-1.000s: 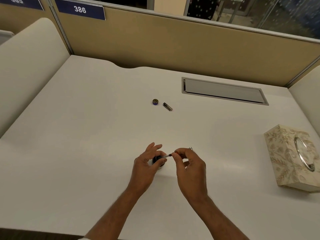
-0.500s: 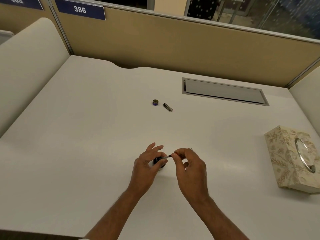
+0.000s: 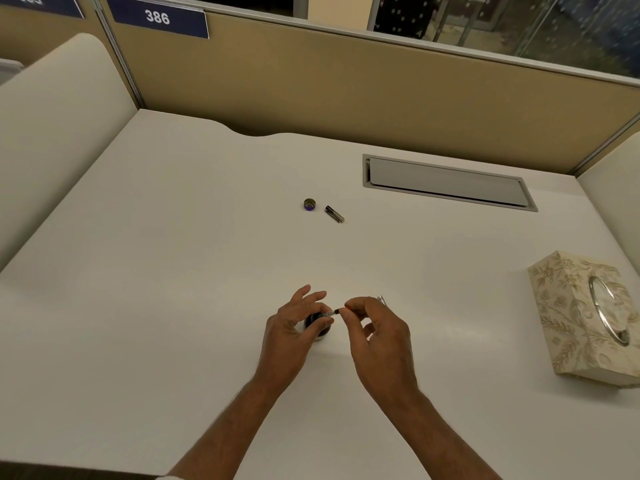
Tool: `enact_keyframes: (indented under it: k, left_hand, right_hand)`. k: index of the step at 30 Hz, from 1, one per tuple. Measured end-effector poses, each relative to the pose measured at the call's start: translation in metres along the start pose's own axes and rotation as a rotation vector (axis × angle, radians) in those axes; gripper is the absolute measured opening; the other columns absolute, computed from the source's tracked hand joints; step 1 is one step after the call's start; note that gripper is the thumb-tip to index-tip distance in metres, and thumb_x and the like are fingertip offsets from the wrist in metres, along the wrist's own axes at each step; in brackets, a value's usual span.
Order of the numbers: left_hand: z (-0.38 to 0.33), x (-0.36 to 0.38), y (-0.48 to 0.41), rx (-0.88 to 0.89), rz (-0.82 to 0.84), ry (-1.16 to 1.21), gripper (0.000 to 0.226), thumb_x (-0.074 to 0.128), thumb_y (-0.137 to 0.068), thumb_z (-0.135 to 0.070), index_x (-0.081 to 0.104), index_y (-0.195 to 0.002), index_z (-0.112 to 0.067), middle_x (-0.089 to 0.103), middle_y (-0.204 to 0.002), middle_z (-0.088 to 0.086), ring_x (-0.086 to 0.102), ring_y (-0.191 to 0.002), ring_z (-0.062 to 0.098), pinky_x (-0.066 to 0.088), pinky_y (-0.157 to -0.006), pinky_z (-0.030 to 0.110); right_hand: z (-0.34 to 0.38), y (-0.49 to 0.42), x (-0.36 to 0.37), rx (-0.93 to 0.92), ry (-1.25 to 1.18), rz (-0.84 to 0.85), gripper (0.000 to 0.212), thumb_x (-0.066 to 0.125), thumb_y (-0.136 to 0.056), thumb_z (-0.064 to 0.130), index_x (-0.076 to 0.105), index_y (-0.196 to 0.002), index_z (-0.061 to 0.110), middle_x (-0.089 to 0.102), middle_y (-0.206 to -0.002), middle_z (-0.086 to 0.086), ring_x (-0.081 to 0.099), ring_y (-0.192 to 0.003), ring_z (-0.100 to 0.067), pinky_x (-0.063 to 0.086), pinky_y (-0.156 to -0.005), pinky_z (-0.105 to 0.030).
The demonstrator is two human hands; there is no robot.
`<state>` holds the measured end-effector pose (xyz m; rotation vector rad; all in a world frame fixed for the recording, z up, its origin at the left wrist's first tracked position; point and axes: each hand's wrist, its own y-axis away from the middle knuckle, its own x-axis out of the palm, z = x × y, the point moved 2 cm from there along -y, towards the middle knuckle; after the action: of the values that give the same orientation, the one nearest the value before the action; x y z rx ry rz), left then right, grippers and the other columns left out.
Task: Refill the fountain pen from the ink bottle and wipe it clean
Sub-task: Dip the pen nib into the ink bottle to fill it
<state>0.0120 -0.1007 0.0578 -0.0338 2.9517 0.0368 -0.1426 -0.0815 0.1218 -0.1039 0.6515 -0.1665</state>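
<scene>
Two hands: left hand point(image 3: 294, 327) fingers clasp one ink bottle point(image 3: 320, 325); right hand point(image 3: 377, 336) fingers pinch one pen point(image 3: 335, 311).

Open-plan office cubicle. White desk point(image 3: 173, 271) boxed in by tan fabric partition point(image 3: 346, 91); numbered blue plates, "386" point(image 3: 157, 17), on top rail; grey cable-access flap point(image 3: 446, 181) set in desk; glass wall point(image 3: 571, 26) behind.

Bare desk point(image 3: 173, 306) all round; only bottle cap point(image 3: 309, 204), pen cap point(image 3: 334, 214), tissue box point(image 3: 585, 317) as obstacles.
</scene>
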Motion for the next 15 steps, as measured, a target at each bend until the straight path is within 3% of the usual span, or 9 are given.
enact_keyframes:
  k: [4,8,12,15]
  left_hand:
    - [0.0009,0.0007,-0.0001,0.004,0.008,-0.006,0.01,0.076,-0.09,-0.02,0.079,-0.096,-0.027,0.069,-0.13,-0.021,0.043,-0.14,-0.009,0.032,-0.104,0.006]
    - [0.0025,0.0008,-0.001,0.01,0.015,-0.039,0.01,0.075,-0.09,-0.022,0.079,-0.098,-0.026,0.068,-0.132,-0.02,0.042,-0.14,-0.009,0.031,-0.108,0.012]
    - [0.0017,0.0007,-0.0019,0.021,0.022,-0.064,0.01,0.075,-0.09,-0.022,0.079,-0.098,-0.026,0.065,-0.129,-0.026,0.041,-0.14,-0.01,0.031,-0.102,-0.001]
    - [0.0015,0.001,-0.0016,0.015,0.019,-0.054,0.01,0.075,-0.09,-0.021,0.079,-0.098,-0.025,0.066,-0.129,-0.025,0.042,-0.14,-0.01,0.031,-0.1,-0.003]
  right_hand:
    - [-0.0002,-0.0025,-0.0012,-0.012,0.034,-0.007,0.007,0.068,-0.095,0.027,0.067,-0.088,0.024,0.068,-0.08,0.016,0.063,-0.072,-0.008,0.051,-0.063,-0.023]
    - [-0.001,-0.003,-0.0016,-0.016,0.024,0.021,0.011,0.068,-0.094,0.025,0.07,-0.104,0.021,0.071,-0.092,0.015,0.067,-0.087,-0.005,0.056,-0.071,-0.023]
    - [-0.0008,-0.0027,-0.0029,-0.041,0.051,0.019,0.005,0.066,-0.095,0.025,0.068,-0.091,0.023,0.069,-0.082,0.016,0.065,-0.077,-0.008,0.053,-0.064,-0.024]
    - [-0.0018,-0.0042,-0.0032,-0.044,0.069,0.012,0.005,0.067,-0.095,0.026,0.068,-0.091,0.023,0.068,-0.081,0.016,0.064,-0.073,-0.007,0.051,-0.064,-0.022]
